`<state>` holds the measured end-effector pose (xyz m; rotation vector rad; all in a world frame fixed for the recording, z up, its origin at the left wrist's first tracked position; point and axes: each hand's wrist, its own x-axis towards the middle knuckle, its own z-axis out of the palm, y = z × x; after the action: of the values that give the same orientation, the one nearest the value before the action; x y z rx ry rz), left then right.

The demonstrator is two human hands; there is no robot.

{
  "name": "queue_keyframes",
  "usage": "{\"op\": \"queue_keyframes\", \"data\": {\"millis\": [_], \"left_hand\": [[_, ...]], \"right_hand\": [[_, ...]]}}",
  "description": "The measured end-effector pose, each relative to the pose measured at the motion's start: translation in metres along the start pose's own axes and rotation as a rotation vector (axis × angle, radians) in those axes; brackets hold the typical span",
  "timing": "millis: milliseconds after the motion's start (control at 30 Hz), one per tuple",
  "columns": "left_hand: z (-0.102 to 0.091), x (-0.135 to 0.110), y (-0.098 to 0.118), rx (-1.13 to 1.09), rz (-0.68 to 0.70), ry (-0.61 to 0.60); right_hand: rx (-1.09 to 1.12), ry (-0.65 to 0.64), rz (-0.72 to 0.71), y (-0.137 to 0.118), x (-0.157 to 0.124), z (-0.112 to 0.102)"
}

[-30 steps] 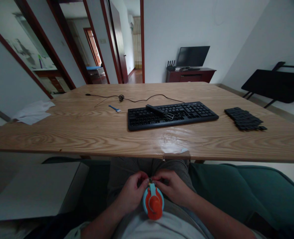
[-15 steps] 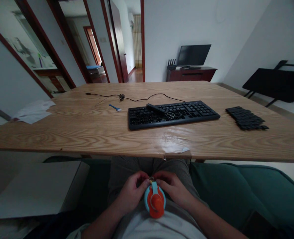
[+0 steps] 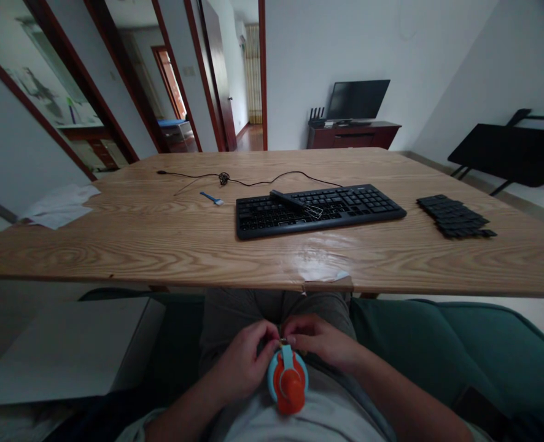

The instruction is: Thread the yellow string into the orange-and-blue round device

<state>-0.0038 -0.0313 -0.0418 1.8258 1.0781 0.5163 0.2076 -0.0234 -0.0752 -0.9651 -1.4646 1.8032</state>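
Observation:
In my lap, over the grey trousers, lies a round orange and light-blue object (image 3: 291, 387) with a light-blue strap and an orange knob; its exact kind is unclear. A small metal ring or clasp (image 3: 283, 341) sits at the strap's upper end. My left hand (image 3: 250, 357) pinches at this metal piece with thumb and forefinger. From the other side, my right hand (image 3: 322, 341) closes its fingers on the same spot. Fingertips partly hide the piece, and something small and yellowish shows beside them.
On the wooden table (image 3: 138, 245) lies a black keyboard (image 3: 364, 212), some keycaps off, with a wire keycap puller (image 3: 295, 202) on it. Loose black keycaps (image 3: 454, 216) lie right. A blue brush (image 3: 212, 198), cable (image 3: 272, 182) and white tissues (image 3: 62, 205) lie left.
The round orange and light-blue object has shifted slightly down towards me. My right hand has turned a little, its fingers reaching further over the metal piece.

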Motion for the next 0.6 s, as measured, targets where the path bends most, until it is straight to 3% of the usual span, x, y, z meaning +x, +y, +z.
{"op": "queue_keyframes", "data": {"millis": [133, 367, 600], "left_hand": [[-0.003, -0.003, 0.005, 0.076, 0.045, -0.021], [0.0, -0.004, -0.002, 0.106, 0.051, -0.005], [0.004, -0.006, -0.002, 0.105, 0.045, 0.006]], "right_hand": [[-0.03, -0.1, 0.045, -0.009, 0.002, -0.003], [-0.371, -0.021, -0.019, -0.025, 0.001, 0.01], [-0.439, -0.056, -0.019, -0.027, 0.001, 0.004]]}}
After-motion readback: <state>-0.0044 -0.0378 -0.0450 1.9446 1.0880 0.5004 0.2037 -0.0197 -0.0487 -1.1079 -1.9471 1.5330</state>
